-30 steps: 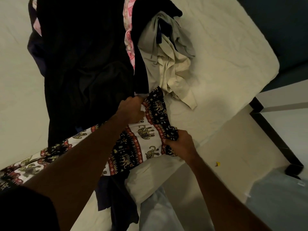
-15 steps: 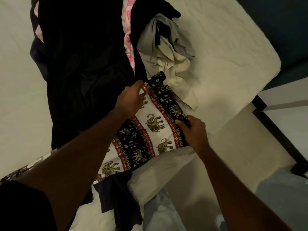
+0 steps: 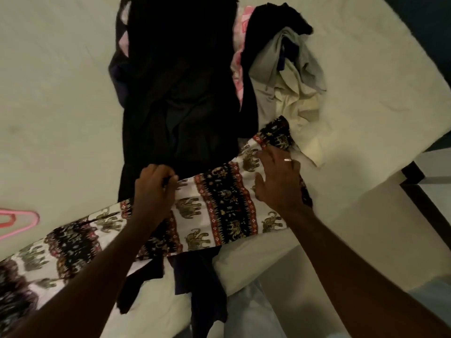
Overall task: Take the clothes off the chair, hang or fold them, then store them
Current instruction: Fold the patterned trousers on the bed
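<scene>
Change: a second ago I held the elephant cloth point(image 3: 219, 206) bunched between both hands at the bed's edge; now it lies spread in a long band across the bed point(image 3: 366, 81)
Meaning: I judge smoothing is under way, fold comes next
Left hand point(image 3: 153, 189): grip narrow, fingers curled on the cloth's upper edge
Right hand point(image 3: 278, 181): grip wide, palm flat, pressing the cloth's right end
Around: black pile point(image 3: 183, 93) behind, touching the cloth; grey and cream clothes point(image 3: 290, 93) to its right; pink hanger point(image 3: 22, 222) far left
In the way: dark garment point(image 3: 207, 284) under the cloth, hanging off the bed edge; it may drag along when I fold
</scene>
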